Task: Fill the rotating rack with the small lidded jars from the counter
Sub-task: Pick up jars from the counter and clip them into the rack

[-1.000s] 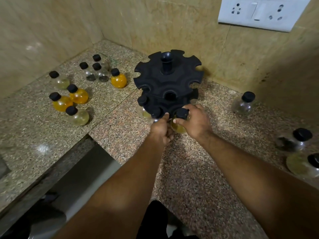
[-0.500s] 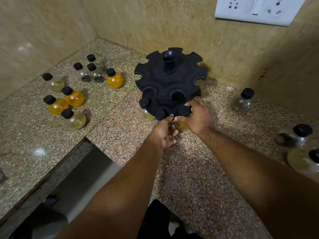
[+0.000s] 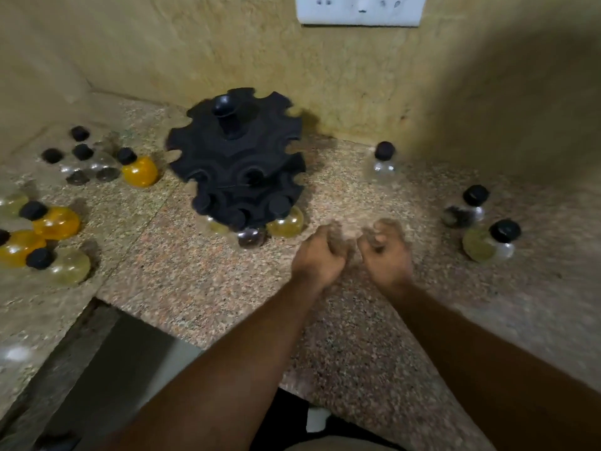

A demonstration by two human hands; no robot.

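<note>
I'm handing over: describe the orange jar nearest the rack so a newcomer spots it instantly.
Find the black notched rotating rack in the corner of the speckled granite counter. Just left of it stands a cluster of small black-lidded jars. The round orange-filled glass jar is the one closest to the rack and the only orange one there; its neighbours are clear.

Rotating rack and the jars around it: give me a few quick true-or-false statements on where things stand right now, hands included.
1. Three front jars sit in the lower tier of the rotating rack. True.
2. The rack's upper tier holds jars. False: its visible slots are empty.
3. The right hand grips a jar. False: it and the left hand are curled on nothing, apart from the rack.
4. Three right-side jars stand on the counter. True.
5. Orange-filled jars stand right of the rack. False: the orange jars stand to its left.
</note>
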